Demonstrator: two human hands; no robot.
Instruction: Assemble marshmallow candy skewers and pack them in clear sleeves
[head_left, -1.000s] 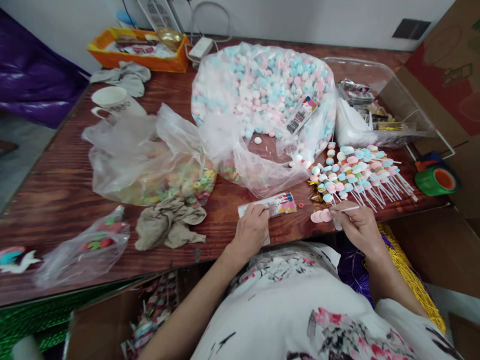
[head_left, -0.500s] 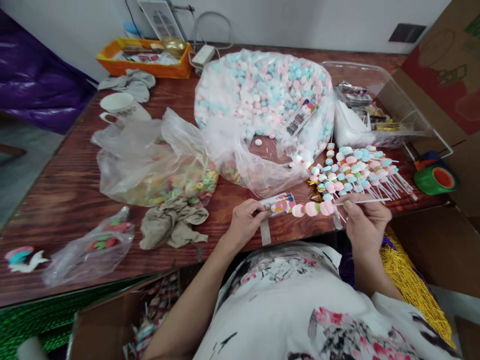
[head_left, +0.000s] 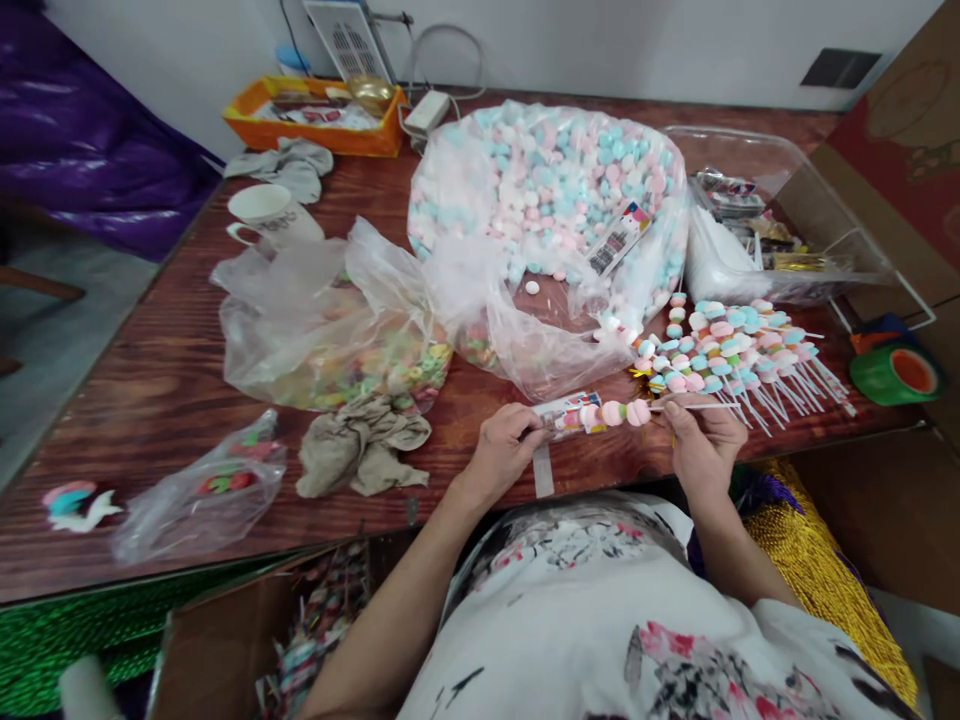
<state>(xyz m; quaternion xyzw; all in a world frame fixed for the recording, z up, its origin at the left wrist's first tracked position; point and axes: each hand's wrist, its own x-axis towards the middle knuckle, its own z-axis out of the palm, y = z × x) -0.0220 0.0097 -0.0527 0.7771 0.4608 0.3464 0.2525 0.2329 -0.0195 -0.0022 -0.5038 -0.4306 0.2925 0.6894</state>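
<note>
In my right hand [head_left: 705, 440] I pinch the white stick of a marshmallow skewer [head_left: 615, 413], its pink and white pieces pointing left. My left hand [head_left: 510, 447] is closed on the left end of a printed clear wrapper [head_left: 566, 412] that lies at the table's front edge. The skewer's tip is at the wrapper; I cannot tell how far it is inside. Behind my right hand, finished skewers [head_left: 739, 345] lie in a pile, sticks toward the front right. A strip of clear tape [head_left: 542, 470] hangs at the edge near my left hand.
A big clear bag of pastel marshmallows [head_left: 547, 180] fills the back middle, beside a bag of colourful candies [head_left: 337, 340]. Right stand a clear plastic bin [head_left: 825, 200] and green tape [head_left: 892, 375]. Left are a grey-brown cloth [head_left: 360, 445], a mug [head_left: 274, 215] and an orange tray [head_left: 315, 130].
My right hand has moved the skewer left, toward my left hand, so its tip overlaps the wrapper more. The camera view has shifted slightly.
</note>
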